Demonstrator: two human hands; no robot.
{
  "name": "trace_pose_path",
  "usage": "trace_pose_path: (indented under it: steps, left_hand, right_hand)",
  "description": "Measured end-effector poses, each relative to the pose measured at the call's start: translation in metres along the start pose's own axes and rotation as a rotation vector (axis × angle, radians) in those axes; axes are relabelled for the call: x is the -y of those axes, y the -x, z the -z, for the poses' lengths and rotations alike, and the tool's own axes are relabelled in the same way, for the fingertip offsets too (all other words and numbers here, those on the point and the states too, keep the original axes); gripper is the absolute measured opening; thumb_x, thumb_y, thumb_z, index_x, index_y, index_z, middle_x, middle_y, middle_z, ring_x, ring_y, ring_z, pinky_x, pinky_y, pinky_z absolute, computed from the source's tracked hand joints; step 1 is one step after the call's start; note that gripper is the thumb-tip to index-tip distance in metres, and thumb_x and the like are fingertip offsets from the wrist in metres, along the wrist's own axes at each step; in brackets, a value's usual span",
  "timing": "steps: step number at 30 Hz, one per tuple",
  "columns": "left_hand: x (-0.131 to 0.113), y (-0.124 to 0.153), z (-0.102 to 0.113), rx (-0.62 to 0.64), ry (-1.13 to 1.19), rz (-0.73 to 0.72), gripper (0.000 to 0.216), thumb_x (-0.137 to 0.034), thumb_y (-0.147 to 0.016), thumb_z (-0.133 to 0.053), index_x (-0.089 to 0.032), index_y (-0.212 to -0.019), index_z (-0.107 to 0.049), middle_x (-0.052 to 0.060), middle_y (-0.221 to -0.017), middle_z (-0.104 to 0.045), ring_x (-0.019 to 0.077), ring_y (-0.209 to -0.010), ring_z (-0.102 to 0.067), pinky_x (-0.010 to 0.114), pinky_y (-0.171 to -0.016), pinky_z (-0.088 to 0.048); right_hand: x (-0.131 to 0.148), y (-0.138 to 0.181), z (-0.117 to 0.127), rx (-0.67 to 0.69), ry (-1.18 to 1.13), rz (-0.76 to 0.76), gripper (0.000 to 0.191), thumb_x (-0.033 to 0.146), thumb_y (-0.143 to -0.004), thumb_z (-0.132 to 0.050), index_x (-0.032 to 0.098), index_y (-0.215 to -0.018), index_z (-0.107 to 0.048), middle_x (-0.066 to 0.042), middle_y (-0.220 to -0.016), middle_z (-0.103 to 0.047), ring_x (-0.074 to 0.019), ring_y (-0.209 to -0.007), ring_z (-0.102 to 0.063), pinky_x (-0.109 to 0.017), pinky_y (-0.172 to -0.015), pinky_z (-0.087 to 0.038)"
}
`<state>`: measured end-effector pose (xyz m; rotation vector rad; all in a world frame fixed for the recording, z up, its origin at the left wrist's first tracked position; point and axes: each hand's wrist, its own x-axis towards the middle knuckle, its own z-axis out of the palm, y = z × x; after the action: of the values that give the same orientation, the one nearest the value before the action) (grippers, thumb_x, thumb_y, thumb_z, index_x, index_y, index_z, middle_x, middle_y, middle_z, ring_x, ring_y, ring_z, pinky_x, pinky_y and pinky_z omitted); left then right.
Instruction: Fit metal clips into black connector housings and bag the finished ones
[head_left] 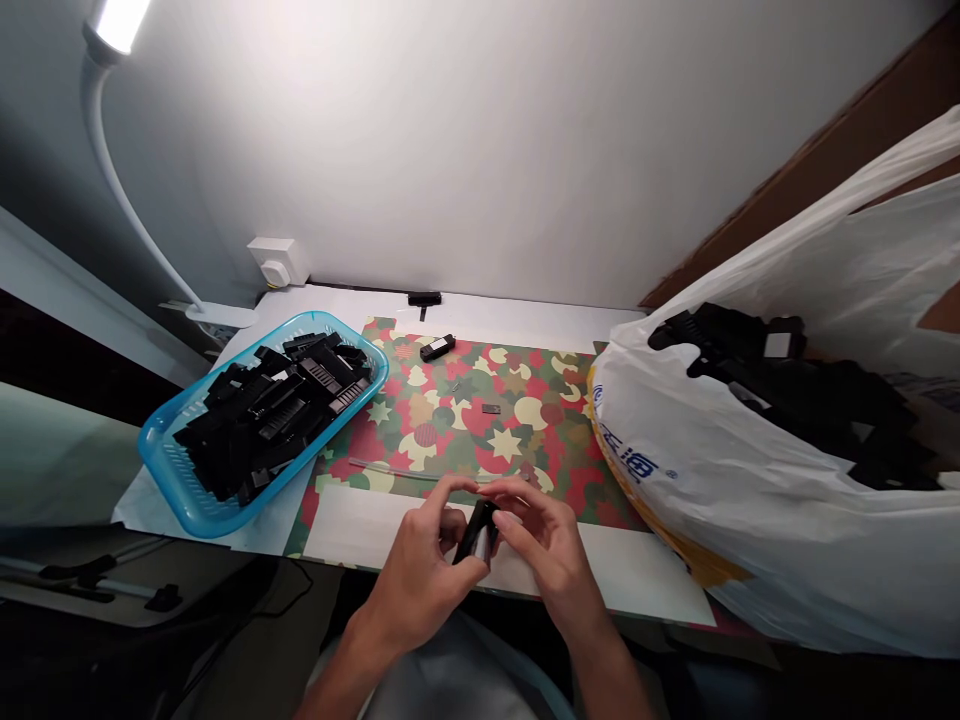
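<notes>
Between both hands, over the front edge of the table, is a small black plastic piece with a shiny side. My left hand closes around its left side, the thumb along the front. My right hand pinches its upper right end with thumb and fingers. The fingers hide part of the piece, and I cannot tell exactly what it is. Just beyond the fingertips, a thin clear strip lies across the patterned mat. A small flat dark piece rests farther back.
At left stands a blue basket heaped with black plastic parts. A large white plastic bag with black parts fills the right. Near the wall lie two black pieces, one with a white label. A lit lamp rises at back left.
</notes>
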<state>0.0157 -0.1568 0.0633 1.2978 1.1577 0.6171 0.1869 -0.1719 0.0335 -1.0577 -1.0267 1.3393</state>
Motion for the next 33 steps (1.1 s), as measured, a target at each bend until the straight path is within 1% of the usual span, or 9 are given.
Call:
trace_pose_path:
  steps: [3,6,9,13,16,21,25,30,33]
  left_hand:
    - [0.001,-0.001,0.001,-0.007,0.106,0.009,0.039,-0.016,-0.083,-0.064,-0.023,-0.121,-0.058,-0.009,-0.063,-0.055,0.0132,-0.064,-0.043,0.026,-0.061,-0.031]
    - [0.004,-0.004,0.002,-0.004,0.194,0.034,0.031,-0.021,-0.086,-0.064,-0.021,-0.116,-0.061,-0.003,-0.072,-0.068,0.0156,-0.072,-0.057,0.026,-0.064,-0.037]
    - [0.007,-0.008,0.002,-0.032,0.248,0.039,0.022,-0.025,-0.083,-0.066,-0.019,-0.104,-0.066,-0.001,-0.073,-0.066,0.0158,-0.071,-0.057,0.026,-0.061,-0.036]
    - [0.009,-0.011,0.002,-0.048,0.300,0.038,0.017,-0.030,-0.080,-0.071,-0.019,-0.091,-0.064,-0.004,-0.065,-0.054,0.0117,-0.062,-0.044,0.025,-0.056,-0.031]
    - [0.012,-0.012,0.001,-0.026,0.338,0.061,0.019,-0.032,-0.082,-0.073,-0.019,-0.087,-0.060,-0.007,-0.062,-0.049,0.0094,-0.058,-0.036,0.023,-0.054,-0.027]
    - [0.019,-0.012,0.001,-0.005,0.373,0.089,0.020,-0.033,-0.085,-0.074,-0.020,-0.088,-0.058,-0.009,-0.062,-0.045,0.0073,-0.054,-0.030,0.022,-0.050,-0.024]
    - [0.022,-0.013,0.001,-0.008,0.376,0.097,0.023,-0.034,-0.083,-0.077,-0.020,-0.086,-0.059,-0.009,-0.061,-0.046,0.0075,-0.053,-0.031,0.022,-0.050,-0.024]
    - [0.017,-0.012,0.002,-0.104,0.283,0.052,0.024,-0.026,-0.072,-0.081,-0.019,-0.075,-0.058,-0.005,-0.065,-0.054,0.0110,-0.064,-0.046,0.021,-0.059,-0.032]
    - [0.013,-0.012,0.003,-0.127,0.267,0.060,0.024,-0.024,-0.068,-0.079,-0.020,-0.073,-0.056,-0.004,-0.064,-0.056,0.0121,-0.064,-0.048,0.022,-0.060,-0.035]
  right_hand:
    - [-0.003,0.000,0.000,0.036,-0.004,-0.019,0.024,0.044,-0.096,-0.076,0.026,-0.111,-0.082,-0.009,-0.111,-0.071,-0.0211,-0.089,-0.070,-0.026,-0.065,-0.061]
    - [-0.008,-0.002,0.002,0.043,0.017,0.001,0.024,0.044,-0.097,-0.076,0.026,-0.112,-0.081,-0.008,-0.112,-0.068,-0.0193,-0.087,-0.068,-0.026,-0.067,-0.060]
    - [-0.015,-0.004,0.003,0.020,0.031,0.059,0.020,0.042,-0.096,-0.078,0.026,-0.108,-0.080,-0.007,-0.108,-0.066,-0.0207,-0.094,-0.066,-0.027,-0.074,-0.061]
    - [-0.021,-0.004,0.002,0.009,0.051,0.075,0.021,0.045,-0.094,-0.081,0.027,-0.105,-0.080,-0.008,-0.108,-0.067,-0.0234,-0.104,-0.066,-0.029,-0.081,-0.060]
    - [-0.023,-0.002,0.001,0.008,0.047,0.071,0.024,0.047,-0.093,-0.082,0.026,-0.104,-0.081,-0.008,-0.110,-0.067,-0.0250,-0.108,-0.066,-0.030,-0.083,-0.060]
    - [-0.024,-0.002,0.001,0.023,0.023,0.067,0.018,0.041,-0.093,-0.083,0.028,-0.105,-0.082,-0.007,-0.110,-0.067,-0.0243,-0.110,-0.066,-0.029,-0.084,-0.059]
    - [-0.024,-0.002,0.002,0.023,0.024,0.083,0.017,0.039,-0.092,-0.084,0.029,-0.106,-0.083,-0.007,-0.109,-0.068,-0.0231,-0.106,-0.068,-0.028,-0.081,-0.058]
    - [-0.024,-0.001,0.002,0.014,0.037,0.087,0.016,0.038,-0.092,-0.084,0.028,-0.105,-0.084,-0.007,-0.107,-0.070,-0.0227,-0.102,-0.069,-0.030,-0.080,-0.059]
    - [-0.023,0.000,0.002,0.029,0.018,0.089,0.014,0.037,-0.092,-0.084,0.028,-0.104,-0.084,-0.007,-0.106,-0.071,-0.0231,-0.103,-0.069,-0.030,-0.080,-0.060]
